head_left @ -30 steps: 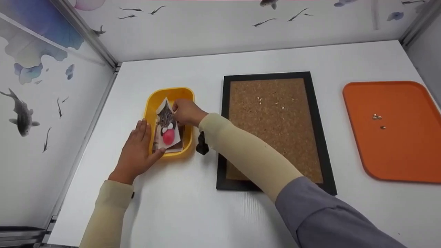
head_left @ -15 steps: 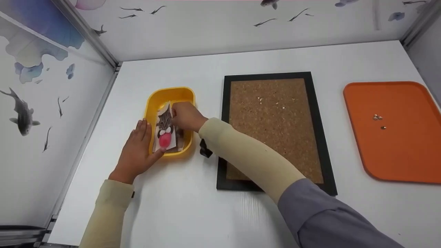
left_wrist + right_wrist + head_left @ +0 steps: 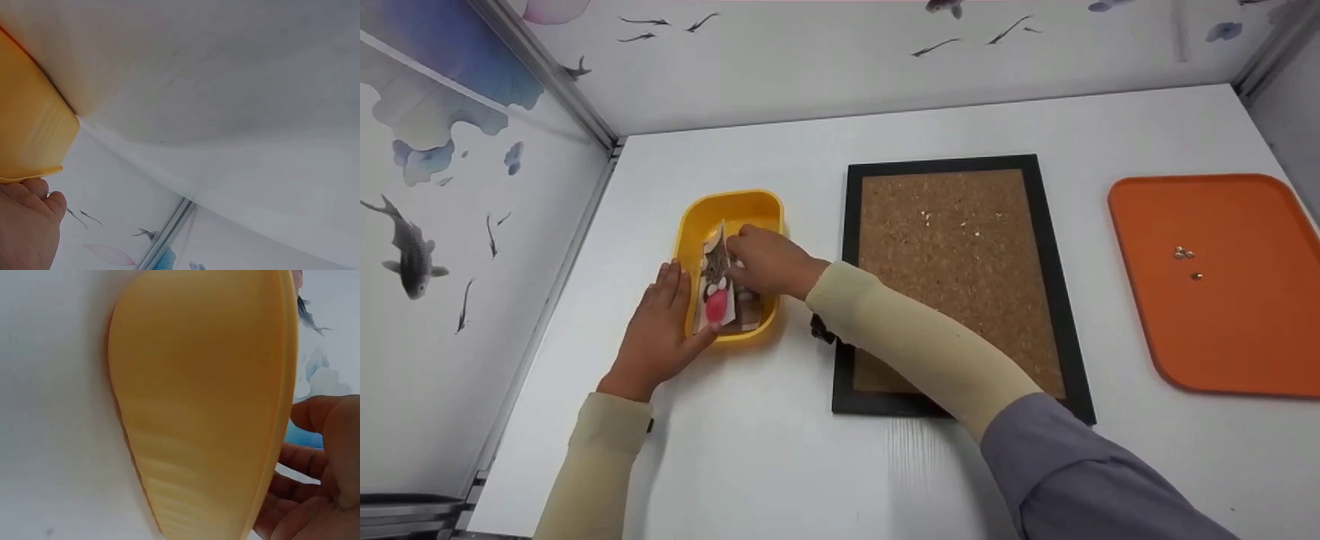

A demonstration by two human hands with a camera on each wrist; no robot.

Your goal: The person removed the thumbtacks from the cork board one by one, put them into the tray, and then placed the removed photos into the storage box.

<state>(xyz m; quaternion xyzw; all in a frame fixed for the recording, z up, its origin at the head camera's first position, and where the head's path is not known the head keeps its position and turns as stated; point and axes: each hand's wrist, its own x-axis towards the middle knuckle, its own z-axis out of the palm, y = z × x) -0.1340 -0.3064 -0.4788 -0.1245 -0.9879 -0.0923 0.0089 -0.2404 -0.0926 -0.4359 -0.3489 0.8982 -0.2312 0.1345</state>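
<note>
A yellow plastic bin point(image 3: 769, 319) stands on the left of the table with several printed photos inside. The top photo point(image 3: 717, 300) shows a tabby cat and a pink shape, and it is raised at a tilt. Reaching in from the right, my right hand point(image 3: 771, 259) pinches this photo by its right edge; its fingertips are partly hidden. My left hand point(image 3: 660, 326) rests against the bin's left side with fingers straight and thumb over the near rim. In the right wrist view the bin's outer wall point(image 3: 197, 399) hides the photos.
A black-framed cork board point(image 3: 952, 247) with several small shiny bits on it lies in the middle, under the right forearm. An orange tray point(image 3: 1230, 330) at the right carries several small gold pieces point(image 3: 1183, 253). Printed white walls point(image 3: 840, 60) enclose the table.
My right hand has moved slightly down and right inside the bin. The cat photo has dropped lower and turned more edge-on. My left hand has stayed in place.
</note>
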